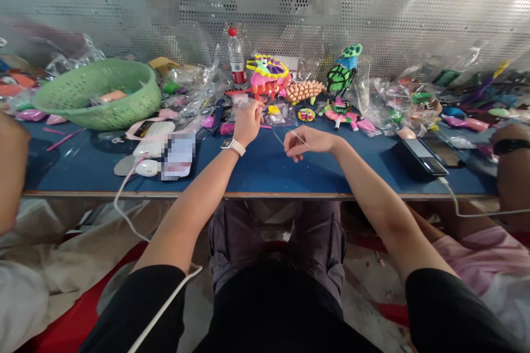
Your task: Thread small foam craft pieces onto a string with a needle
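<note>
- Nearest to me is the worker's black shirt, leaning in at the front edge of the table.
- The blue table runs past on both sides, its far edge heaped with plastic bags and bright modelled figures.
- Towards the left end, the green basket sits back from the front edge.
- Along the back edge, left to right, stand a red-capped bottle, a spiky orange figure and a green-and-black figure.
- A phone lies near the front edge, beside the left forearm. A white cable hangs over that edge; a sweep of the left arm might catch it and drag the things beside the phone.
- The right hand is bent over the table's middle, fingers curled, with only a narrow gap to the thumb.
- The left hand reaches farther back, fingertips drawn close together; I cannot tell whether they hold anything.
- A small clear packet lies just beyond, between the hands.
- Smallest is a thin clear strip by the right fingertips, midway between front and back edges. Whether it is gripped I cannot tell; so light and see-through, it could slip and get lost among the plastic.
</note>
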Demonstrator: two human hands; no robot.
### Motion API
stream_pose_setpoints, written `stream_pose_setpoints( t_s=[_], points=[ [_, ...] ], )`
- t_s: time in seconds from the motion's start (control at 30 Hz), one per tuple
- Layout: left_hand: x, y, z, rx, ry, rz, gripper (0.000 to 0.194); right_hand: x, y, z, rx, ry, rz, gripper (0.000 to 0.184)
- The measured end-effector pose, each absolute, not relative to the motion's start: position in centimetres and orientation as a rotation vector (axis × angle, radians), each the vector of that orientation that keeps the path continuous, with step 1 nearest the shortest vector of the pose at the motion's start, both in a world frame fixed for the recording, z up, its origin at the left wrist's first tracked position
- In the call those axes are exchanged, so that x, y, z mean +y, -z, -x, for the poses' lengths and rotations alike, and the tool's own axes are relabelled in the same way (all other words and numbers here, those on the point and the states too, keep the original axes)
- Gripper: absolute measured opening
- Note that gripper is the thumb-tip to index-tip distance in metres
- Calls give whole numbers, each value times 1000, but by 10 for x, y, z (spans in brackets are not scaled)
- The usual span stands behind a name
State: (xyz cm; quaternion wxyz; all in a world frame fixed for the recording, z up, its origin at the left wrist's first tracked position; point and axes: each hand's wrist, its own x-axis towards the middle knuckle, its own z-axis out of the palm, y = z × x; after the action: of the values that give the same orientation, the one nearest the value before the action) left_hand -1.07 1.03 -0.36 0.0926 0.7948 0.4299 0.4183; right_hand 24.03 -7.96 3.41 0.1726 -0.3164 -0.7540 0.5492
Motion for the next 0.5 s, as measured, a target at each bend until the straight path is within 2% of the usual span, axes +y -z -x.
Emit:
stream_pose_setpoints(
  t_s=[0.1, 0.17, 0.27, 0.33, 0.4, 0.43, 0.5],
  points=[
    [9, 3, 9, 1276, -1207, -2349, 27, -126, -39, -213, -2229, -1762, 782, 23],
    [8, 3, 7, 1274, -1195, -2342, 27, -165, -25, -191, -2378, -1793, 640, 14],
    [8, 4, 4, 1281, -1178, -2358, 27, -215, 25, -164, -2657, -1995, 411, 7],
    [8, 4, 3, 1297, -1166, -2377, 27, -231, 68, -158, -2729, -2324, 446, 6],
    [7, 5, 1, 1310, -1168, -2379, 26, -233, 105, -162, -2706, -2203, 892, 6],
    [6, 4, 1, 1311, -1172, -2375, 26, -230, 119, -167, -2676, -1993, 1142, 9],
    [3, 3, 0, 1304, -1177, -2373, 26, -218, 133, -181, -2608, -1681, 1359, 13]
  ],
)
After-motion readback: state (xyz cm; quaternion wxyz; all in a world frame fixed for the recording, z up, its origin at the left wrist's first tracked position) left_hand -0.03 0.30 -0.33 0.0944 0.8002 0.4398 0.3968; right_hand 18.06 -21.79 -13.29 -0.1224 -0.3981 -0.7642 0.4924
